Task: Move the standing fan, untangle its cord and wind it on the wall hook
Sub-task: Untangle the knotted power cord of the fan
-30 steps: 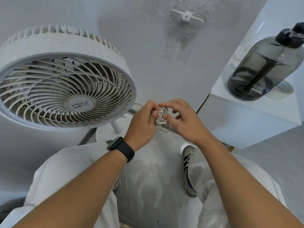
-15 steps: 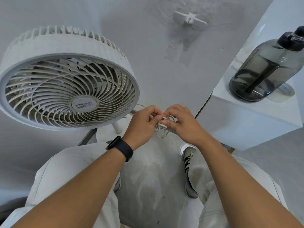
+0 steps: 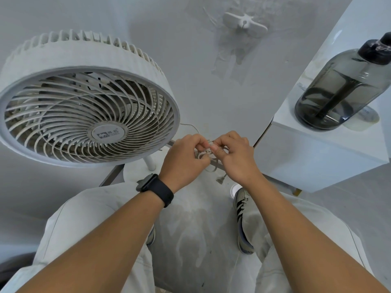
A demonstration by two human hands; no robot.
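The white standing fan [image 3: 84, 102] fills the left of the view, its grille tilted up toward me, its pole [image 3: 149, 161] running down to a round base. A thin white cord [image 3: 204, 154] is bunched in tangled loops between my hands, and its plug [image 3: 220, 179] dangles below them. My left hand [image 3: 183, 159] pinches the tangle from the left. My right hand [image 3: 234, 157] pinches it from the right with thumb and forefinger. A white wall hook [image 3: 244, 24] sits high on the wall above, bare.
A white cabinet [image 3: 321, 157] stands to the right with a dark smoked water jug [image 3: 342, 89] on top. My legs and shoes [image 3: 242, 210] are below the hands on a dusty grey floor. A black watch [image 3: 155, 188] is on my left wrist.
Both hands have dropped slightly and kept working the tangle. The loops have loosened and the plug now hangs free below my hands.
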